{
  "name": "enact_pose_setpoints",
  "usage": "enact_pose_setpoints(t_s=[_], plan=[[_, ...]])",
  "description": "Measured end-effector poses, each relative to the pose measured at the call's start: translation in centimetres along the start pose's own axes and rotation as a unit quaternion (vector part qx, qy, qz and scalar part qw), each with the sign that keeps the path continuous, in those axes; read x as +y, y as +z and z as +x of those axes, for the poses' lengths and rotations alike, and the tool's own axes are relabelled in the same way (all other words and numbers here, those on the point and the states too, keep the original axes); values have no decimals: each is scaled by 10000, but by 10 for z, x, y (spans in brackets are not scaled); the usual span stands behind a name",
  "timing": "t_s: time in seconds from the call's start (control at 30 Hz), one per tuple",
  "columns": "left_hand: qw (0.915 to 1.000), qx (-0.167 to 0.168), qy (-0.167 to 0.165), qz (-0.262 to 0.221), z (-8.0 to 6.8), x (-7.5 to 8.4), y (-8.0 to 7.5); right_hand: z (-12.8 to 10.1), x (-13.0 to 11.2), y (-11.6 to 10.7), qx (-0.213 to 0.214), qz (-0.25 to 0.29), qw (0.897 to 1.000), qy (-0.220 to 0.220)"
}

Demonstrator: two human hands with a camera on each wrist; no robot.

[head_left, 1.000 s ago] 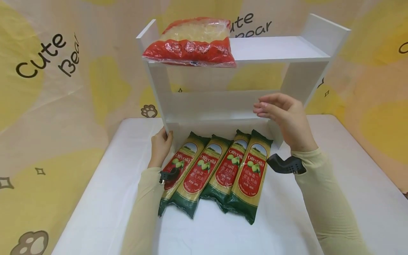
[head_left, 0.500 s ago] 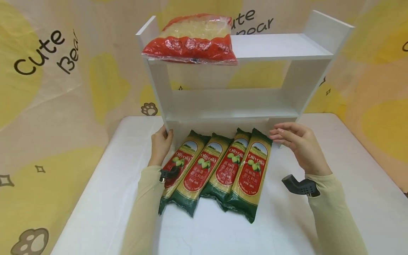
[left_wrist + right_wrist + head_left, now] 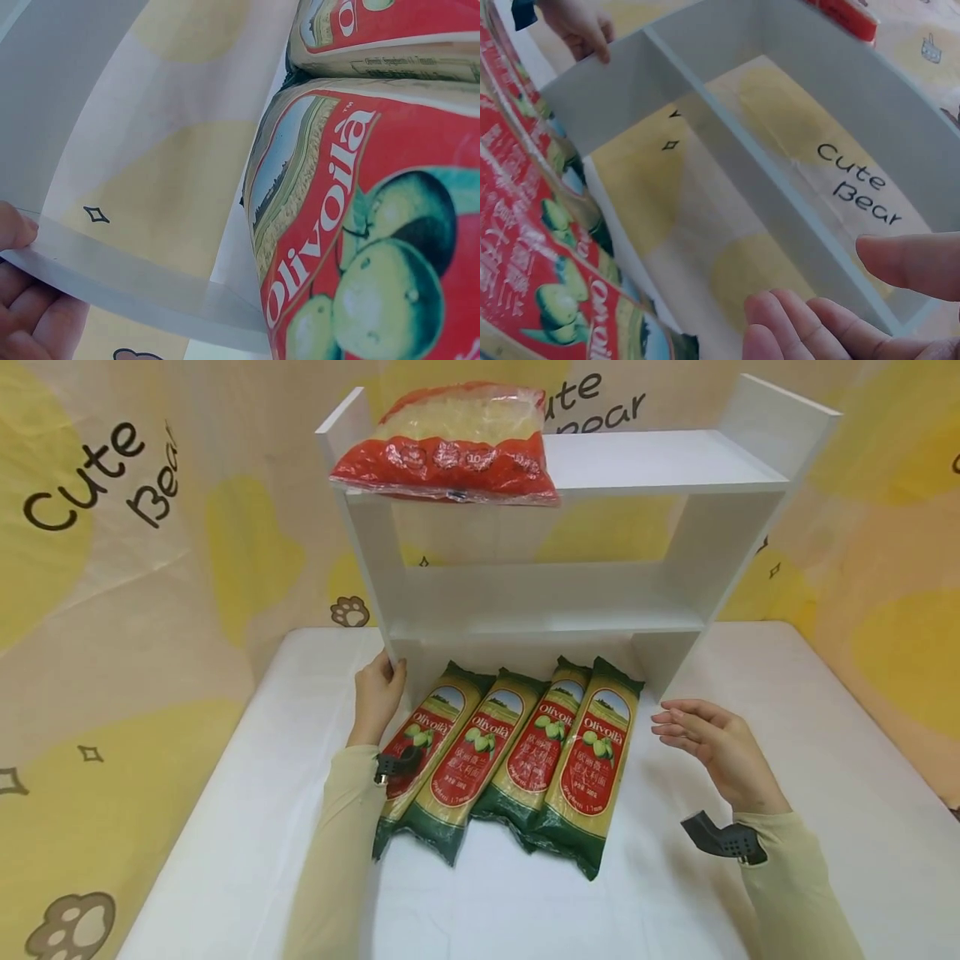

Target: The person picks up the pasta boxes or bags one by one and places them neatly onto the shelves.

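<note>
your right hand [image 3: 712, 745] is dropping away from the white shelf [image 3: 660, 468], fingers loose and empty, toward the spaghetti packs [image 3: 592, 760] at centre frame (left hand [image 3: 378, 693] still gripping the shelf's left upright), suggesting a pickup.

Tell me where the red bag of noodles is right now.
In the head view the red noodle bag lies on the left end of the white shelf's top board, above the left hand gripping the shelf's left side panel and the four spaghetti packs.
</note>
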State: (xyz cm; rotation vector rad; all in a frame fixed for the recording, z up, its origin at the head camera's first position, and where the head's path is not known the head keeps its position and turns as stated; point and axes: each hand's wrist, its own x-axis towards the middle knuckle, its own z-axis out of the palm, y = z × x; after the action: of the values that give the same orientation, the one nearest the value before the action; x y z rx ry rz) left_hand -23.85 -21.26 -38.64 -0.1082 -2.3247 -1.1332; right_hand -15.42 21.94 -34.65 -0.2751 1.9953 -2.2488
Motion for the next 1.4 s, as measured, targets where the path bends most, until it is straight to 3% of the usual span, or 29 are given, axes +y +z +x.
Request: enact_pose_setpoints(t_s=[0.23,0.47,0.67,1.07,1.4], plan=[[10000,83,11,35,-1,1,0,-3,21,-6,141,-612,9952,749],[10000,-18,-86,-24,-1,2,0,-2,48,-8,-61,-1415,9776,1555],[10000,34,-22,74,-2,0,0,-1,61,-4,-397,-1416,9736,1747],[10000,37,-20,18,-2,-1,3,2,64,1,-464,-1483,9664,2047],[9999,132,-33,62,-2,1,3,3,66,11,-431,-1067,9719,2054]])
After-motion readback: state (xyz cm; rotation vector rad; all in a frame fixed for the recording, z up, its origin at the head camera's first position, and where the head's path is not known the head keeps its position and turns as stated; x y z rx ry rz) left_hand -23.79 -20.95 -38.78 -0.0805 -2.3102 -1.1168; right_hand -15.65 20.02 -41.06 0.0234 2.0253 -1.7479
